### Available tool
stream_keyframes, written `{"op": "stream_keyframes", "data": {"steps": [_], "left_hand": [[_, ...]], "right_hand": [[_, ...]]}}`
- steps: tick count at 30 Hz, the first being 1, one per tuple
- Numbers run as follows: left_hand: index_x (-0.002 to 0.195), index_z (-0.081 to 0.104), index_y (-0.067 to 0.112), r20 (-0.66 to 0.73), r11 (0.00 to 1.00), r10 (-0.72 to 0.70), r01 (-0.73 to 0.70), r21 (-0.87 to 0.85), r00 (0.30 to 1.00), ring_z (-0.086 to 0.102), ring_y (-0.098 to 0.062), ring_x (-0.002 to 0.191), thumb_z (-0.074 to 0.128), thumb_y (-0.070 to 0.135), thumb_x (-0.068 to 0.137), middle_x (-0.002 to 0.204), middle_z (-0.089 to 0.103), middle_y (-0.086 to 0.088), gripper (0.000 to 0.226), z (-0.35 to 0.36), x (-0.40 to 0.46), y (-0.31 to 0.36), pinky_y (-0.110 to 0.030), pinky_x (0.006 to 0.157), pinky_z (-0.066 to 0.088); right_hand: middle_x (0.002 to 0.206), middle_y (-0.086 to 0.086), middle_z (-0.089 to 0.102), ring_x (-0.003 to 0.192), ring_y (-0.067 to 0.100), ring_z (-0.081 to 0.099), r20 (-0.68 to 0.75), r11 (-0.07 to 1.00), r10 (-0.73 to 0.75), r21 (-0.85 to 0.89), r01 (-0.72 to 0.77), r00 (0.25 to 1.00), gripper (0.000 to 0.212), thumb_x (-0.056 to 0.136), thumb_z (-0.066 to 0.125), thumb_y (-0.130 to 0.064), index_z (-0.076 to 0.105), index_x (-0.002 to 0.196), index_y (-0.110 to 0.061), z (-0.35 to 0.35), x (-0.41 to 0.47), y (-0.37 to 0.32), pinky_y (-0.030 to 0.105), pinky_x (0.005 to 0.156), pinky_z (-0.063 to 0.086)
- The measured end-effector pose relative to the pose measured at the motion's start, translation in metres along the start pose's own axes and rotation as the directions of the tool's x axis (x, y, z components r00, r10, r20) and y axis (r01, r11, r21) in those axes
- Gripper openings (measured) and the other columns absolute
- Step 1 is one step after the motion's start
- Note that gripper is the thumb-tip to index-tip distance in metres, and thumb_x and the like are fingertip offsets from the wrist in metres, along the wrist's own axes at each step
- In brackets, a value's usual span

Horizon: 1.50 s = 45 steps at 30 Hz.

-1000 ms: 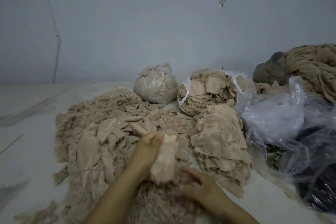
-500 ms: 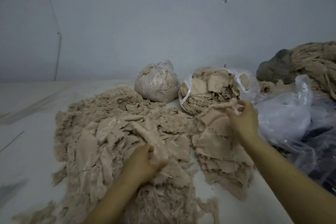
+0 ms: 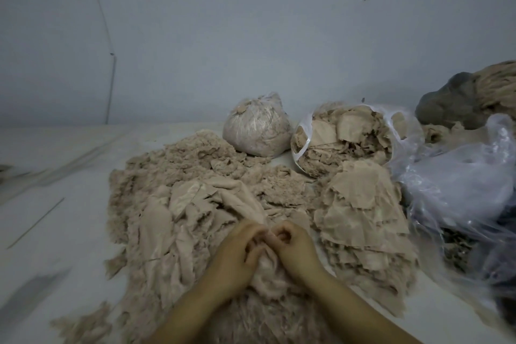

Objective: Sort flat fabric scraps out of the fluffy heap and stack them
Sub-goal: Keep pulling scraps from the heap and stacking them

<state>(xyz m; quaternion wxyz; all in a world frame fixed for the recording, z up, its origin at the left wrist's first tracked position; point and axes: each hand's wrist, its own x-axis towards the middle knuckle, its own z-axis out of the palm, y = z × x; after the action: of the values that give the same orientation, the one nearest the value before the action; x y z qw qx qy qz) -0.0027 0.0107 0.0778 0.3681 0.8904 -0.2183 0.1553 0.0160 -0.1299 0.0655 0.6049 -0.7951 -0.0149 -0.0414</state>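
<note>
A wide beige fluffy heap (image 3: 178,176) of shredded fabric covers the white surface at centre left, with larger flat scraps mixed into its near side. To its right lies a stack of flat beige scraps (image 3: 363,212). My left hand (image 3: 237,254) and my right hand (image 3: 296,246) meet at the heap's near edge, fingers curled. Together they pinch one beige fabric scrap (image 3: 266,262), which bunches and hangs between them.
A tied clear bag of fluff (image 3: 255,131) and an open bag of scraps (image 3: 343,139) stand at the back. Crumpled clear plastic (image 3: 458,190) lies at the right, with a grey and tan bundle (image 3: 472,98) behind it. A pale wall rises behind.
My right hand has come back from the stack of flat scraps to the heap's near edge. It has joined my left hand on a scrap there.
</note>
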Motion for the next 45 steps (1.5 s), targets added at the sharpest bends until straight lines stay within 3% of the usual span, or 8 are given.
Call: {"op": "stream_keyframes", "data": {"steps": [5,13,18,24,27,30,34,45], "left_hand": [[0.124,0.058,0.021,0.274,0.995,0.060,-0.080,0.062,0.960,0.050,-0.001,0.102,0.043,0.012,0.099,0.109,0.054,0.014,0.031,-0.007,0.019,-0.007,-0.002,0.084,0.030],[0.071,0.054,0.026,0.013,0.952,-0.298,0.298,-0.069,0.955,0.054,-0.008,0.056,0.043,0.004,0.097,0.063,0.056,0.005,0.035,0.005,0.025,-0.014,-0.018,0.055,0.043],[0.076,0.059,0.024,0.002,0.940,-0.284,0.279,-0.198,0.959,0.057,0.002,0.053,0.044,0.003,0.096,0.063,0.060,0.009,0.034,0.010,0.021,-0.005,-0.011,0.054,0.046],[0.092,0.067,0.004,-0.159,0.920,-0.387,0.392,-0.005,0.908,0.057,-0.012,0.069,0.044,-0.003,0.092,0.078,0.063,-0.001,0.024,0.001,0.022,-0.024,-0.003,0.054,0.035],[0.102,0.066,0.009,-0.284,0.975,-0.185,0.212,0.067,0.941,0.055,-0.014,0.087,0.049,0.006,0.093,0.094,0.061,0.003,0.020,0.003,0.020,-0.007,-0.010,0.065,0.032],[0.109,0.066,0.018,-0.137,0.993,0.087,-0.075,0.087,0.987,0.049,-0.005,0.097,0.049,0.027,0.095,0.102,0.058,0.013,0.023,0.010,0.019,0.012,-0.021,0.084,0.035],[0.080,0.061,0.017,0.134,0.984,-0.001,0.025,-0.174,0.991,0.052,-0.004,0.069,0.050,0.019,0.097,0.073,0.059,0.008,0.020,0.016,0.018,0.018,-0.030,0.066,0.041],[0.075,0.055,0.023,-0.146,0.961,-0.267,0.252,-0.114,0.952,0.058,-0.018,0.075,0.044,0.023,0.098,0.075,0.063,0.004,0.026,0.004,0.012,-0.006,-0.027,0.068,0.042]], "right_hand": [[0.062,-0.009,0.060,0.059,0.000,0.054,-0.094,0.987,-0.161,-0.017,0.160,0.982,0.024,0.080,0.075,-0.015,0.057,0.065,-0.021,-0.012,-0.018,-0.005,0.012,0.057,0.041],[0.063,-0.006,0.050,0.059,0.007,0.046,-0.264,0.983,-0.145,0.074,0.170,0.954,0.023,0.087,0.066,-0.015,0.049,0.072,-0.013,-0.033,-0.034,0.011,0.021,0.057,0.037],[0.054,-0.014,0.043,0.054,0.003,0.037,-0.146,0.994,-0.105,0.001,0.107,0.984,0.034,0.079,0.076,-0.017,0.045,0.065,-0.020,-0.030,-0.030,0.010,0.018,0.053,0.032],[0.067,-0.007,0.056,0.064,0.007,0.052,-0.364,0.945,-0.306,0.000,0.328,0.880,0.028,0.081,0.072,-0.013,0.055,0.061,-0.021,-0.039,-0.039,0.010,0.017,0.059,0.039],[0.065,-0.008,0.050,0.062,0.007,0.047,-0.327,0.932,-0.260,0.160,0.324,0.909,0.021,0.089,0.062,-0.009,0.054,0.070,-0.014,-0.043,-0.040,0.005,0.023,0.060,0.039],[0.059,-0.008,0.041,0.056,0.007,0.038,-0.246,0.918,-0.224,0.273,0.289,0.943,0.021,0.094,0.054,-0.010,0.050,0.073,-0.011,-0.046,-0.041,0.001,0.023,0.055,0.034],[0.059,-0.010,0.052,0.055,0.002,0.045,-0.064,0.959,-0.184,0.207,0.193,0.981,0.016,0.091,0.061,-0.022,0.058,0.076,-0.019,-0.049,-0.046,0.002,0.016,0.053,0.038],[0.051,-0.012,0.038,0.051,0.003,0.035,-0.179,0.976,-0.193,0.070,0.209,0.965,0.041,0.092,0.060,-0.021,0.044,0.055,-0.024,-0.052,-0.047,0.005,0.021,0.052,0.029]]}}
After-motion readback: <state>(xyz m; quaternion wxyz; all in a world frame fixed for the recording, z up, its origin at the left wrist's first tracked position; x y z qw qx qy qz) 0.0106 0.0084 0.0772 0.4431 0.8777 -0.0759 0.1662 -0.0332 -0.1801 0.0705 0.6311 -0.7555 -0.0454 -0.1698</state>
